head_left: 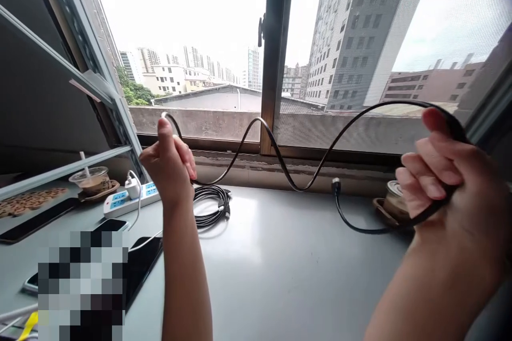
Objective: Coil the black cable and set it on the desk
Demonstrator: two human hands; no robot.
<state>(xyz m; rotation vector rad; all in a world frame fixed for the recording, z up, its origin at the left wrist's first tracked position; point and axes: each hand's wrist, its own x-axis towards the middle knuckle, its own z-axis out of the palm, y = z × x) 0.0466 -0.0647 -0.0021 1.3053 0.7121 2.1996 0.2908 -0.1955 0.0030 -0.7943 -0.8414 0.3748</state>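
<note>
Black cable (279, 155) snakes between left hand (170, 162) and right hand (452, 170), both gripping it above the desk (280, 272).

The left hand (172, 162), at nine o'clock, points its thumb (164, 132) to twelve, its half-hidden fingers (186, 157) apparently curled; the right hand (452, 176), at three, folds its fingers, thumb toward ten. Both forearms (184, 272) are bare.

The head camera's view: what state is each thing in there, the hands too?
Left hand: closed on the black cable.
Right hand: curled around the same cable.
Black cable: slack waves between the hands, one plug free.
Coiled cable: looped, on the table.
White charger: plugged into the power strip.
Cup with straw: partly full.
Phone by the strip: screen dark.
Window: open or shut, cannot tell.
</note>
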